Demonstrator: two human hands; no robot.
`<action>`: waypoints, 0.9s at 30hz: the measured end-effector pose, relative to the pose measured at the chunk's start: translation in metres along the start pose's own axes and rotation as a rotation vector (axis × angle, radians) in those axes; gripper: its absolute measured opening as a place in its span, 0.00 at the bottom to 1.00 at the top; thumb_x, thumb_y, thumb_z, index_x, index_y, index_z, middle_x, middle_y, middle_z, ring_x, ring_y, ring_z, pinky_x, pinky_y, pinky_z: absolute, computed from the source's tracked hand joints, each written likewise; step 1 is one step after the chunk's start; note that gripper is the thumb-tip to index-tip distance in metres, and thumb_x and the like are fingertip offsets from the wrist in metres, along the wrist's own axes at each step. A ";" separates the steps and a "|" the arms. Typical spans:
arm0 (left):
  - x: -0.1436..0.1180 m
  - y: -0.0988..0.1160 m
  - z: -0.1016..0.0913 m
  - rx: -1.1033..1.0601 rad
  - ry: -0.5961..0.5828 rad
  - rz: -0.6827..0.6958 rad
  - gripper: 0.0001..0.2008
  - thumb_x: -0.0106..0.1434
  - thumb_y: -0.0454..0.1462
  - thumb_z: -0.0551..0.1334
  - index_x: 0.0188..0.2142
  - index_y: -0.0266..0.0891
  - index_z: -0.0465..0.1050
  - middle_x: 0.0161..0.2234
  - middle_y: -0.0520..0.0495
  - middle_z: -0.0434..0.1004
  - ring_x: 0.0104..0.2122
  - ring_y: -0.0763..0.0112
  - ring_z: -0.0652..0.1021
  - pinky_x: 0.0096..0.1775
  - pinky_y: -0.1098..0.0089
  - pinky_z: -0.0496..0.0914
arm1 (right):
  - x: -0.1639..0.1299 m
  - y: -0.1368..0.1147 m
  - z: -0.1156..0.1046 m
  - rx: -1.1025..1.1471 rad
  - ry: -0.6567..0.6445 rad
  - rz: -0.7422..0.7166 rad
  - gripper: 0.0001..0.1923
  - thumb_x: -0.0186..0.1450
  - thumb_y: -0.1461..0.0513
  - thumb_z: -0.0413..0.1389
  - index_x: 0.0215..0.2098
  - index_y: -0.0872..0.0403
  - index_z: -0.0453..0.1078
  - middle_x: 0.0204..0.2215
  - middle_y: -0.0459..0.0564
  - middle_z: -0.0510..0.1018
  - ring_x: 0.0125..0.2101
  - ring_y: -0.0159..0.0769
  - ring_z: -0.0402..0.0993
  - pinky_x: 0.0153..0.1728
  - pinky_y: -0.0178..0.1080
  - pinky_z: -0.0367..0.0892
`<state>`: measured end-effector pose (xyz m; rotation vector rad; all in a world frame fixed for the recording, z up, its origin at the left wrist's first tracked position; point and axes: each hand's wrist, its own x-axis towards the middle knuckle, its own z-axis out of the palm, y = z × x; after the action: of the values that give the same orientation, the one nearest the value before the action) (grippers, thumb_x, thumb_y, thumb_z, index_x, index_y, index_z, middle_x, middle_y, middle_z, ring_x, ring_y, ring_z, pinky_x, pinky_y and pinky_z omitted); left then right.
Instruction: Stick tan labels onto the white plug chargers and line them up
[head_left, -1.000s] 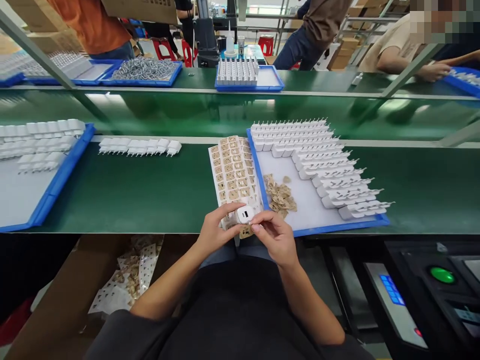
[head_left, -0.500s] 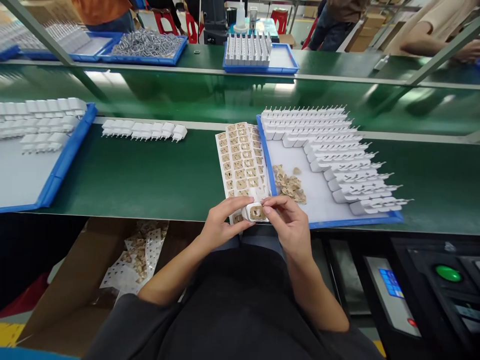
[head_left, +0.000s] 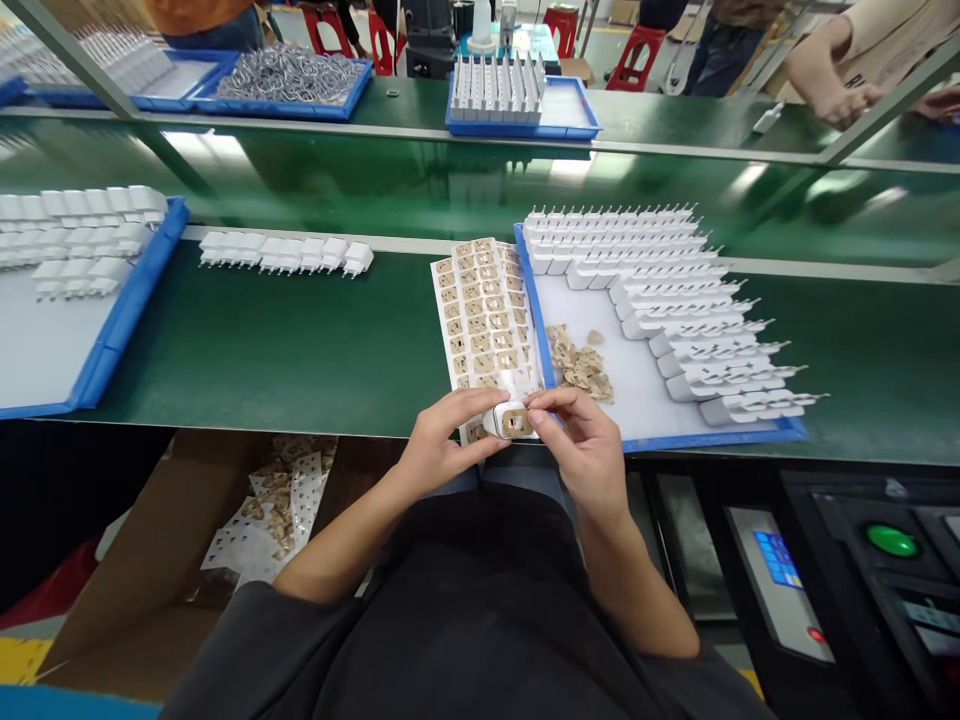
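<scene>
At the frame's centre, a white charger [head_left: 493, 421] wears a tan facing [head_left: 517, 423], beside a white sheet [head_left: 442, 300] patterned with rows of tan patches. White plugs [head_left: 654, 285] line the blue-rimmed, white-floored tray [head_left: 712, 440] at right, on a deep green bench [head_left: 300, 350]. Red stools [head_left: 636, 58] dot the top; a button [head_left: 891, 540] glows green lower right, near the black shirt [head_left: 472, 610].

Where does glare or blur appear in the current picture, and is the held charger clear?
Head view: bright glare on the green strip; head view: upper-left white pieces look smeared; head view: charger fairly clear, finest details too small.
</scene>
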<state>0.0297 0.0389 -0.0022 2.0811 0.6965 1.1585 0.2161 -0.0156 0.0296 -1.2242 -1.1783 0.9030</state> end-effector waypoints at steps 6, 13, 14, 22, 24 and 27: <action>0.000 -0.001 0.000 0.005 -0.009 0.004 0.24 0.62 0.38 0.70 0.58 0.44 0.72 0.51 0.42 0.81 0.50 0.61 0.80 0.53 0.62 0.74 | 0.000 0.001 0.000 -0.027 0.001 -0.007 0.01 0.67 0.61 0.61 0.37 0.49 0.75 0.36 0.45 0.79 0.40 0.35 0.75 0.43 0.38 0.68; 0.000 0.000 0.002 0.019 0.013 0.027 0.24 0.62 0.38 0.70 0.57 0.44 0.72 0.50 0.42 0.81 0.50 0.61 0.80 0.53 0.62 0.74 | -0.002 0.000 0.003 -0.126 0.034 -0.041 0.01 0.66 0.61 0.61 0.38 0.49 0.74 0.34 0.45 0.78 0.38 0.35 0.75 0.41 0.38 0.69; 0.000 0.000 0.002 0.019 0.016 0.029 0.24 0.62 0.37 0.70 0.57 0.44 0.72 0.50 0.42 0.81 0.50 0.61 0.80 0.53 0.62 0.74 | -0.003 0.000 0.003 -0.141 0.040 -0.050 0.01 0.66 0.61 0.61 0.38 0.49 0.74 0.34 0.45 0.78 0.38 0.35 0.75 0.41 0.38 0.69; -0.001 0.001 0.002 0.041 0.015 0.050 0.24 0.62 0.36 0.70 0.57 0.43 0.72 0.50 0.41 0.80 0.51 0.61 0.80 0.54 0.61 0.74 | -0.003 -0.003 0.007 -0.300 0.064 -0.098 0.04 0.65 0.59 0.62 0.37 0.50 0.72 0.33 0.45 0.78 0.37 0.36 0.75 0.41 0.39 0.69; -0.001 0.002 0.002 0.052 0.018 0.048 0.24 0.62 0.37 0.70 0.57 0.44 0.72 0.50 0.41 0.81 0.51 0.60 0.80 0.53 0.60 0.74 | -0.003 -0.004 0.007 -0.329 0.063 -0.104 0.04 0.66 0.59 0.61 0.37 0.49 0.72 0.33 0.45 0.78 0.36 0.36 0.75 0.41 0.40 0.69; 0.000 0.004 0.001 0.069 0.020 0.046 0.23 0.63 0.38 0.69 0.57 0.44 0.72 0.50 0.41 0.81 0.50 0.59 0.80 0.53 0.59 0.75 | -0.003 -0.007 0.008 -0.394 0.065 -0.131 0.03 0.66 0.59 0.61 0.36 0.49 0.72 0.32 0.45 0.78 0.36 0.36 0.75 0.40 0.40 0.70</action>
<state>0.0312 0.0363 0.0000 2.1560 0.7113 1.1980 0.2072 -0.0179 0.0354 -1.4571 -1.4092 0.5429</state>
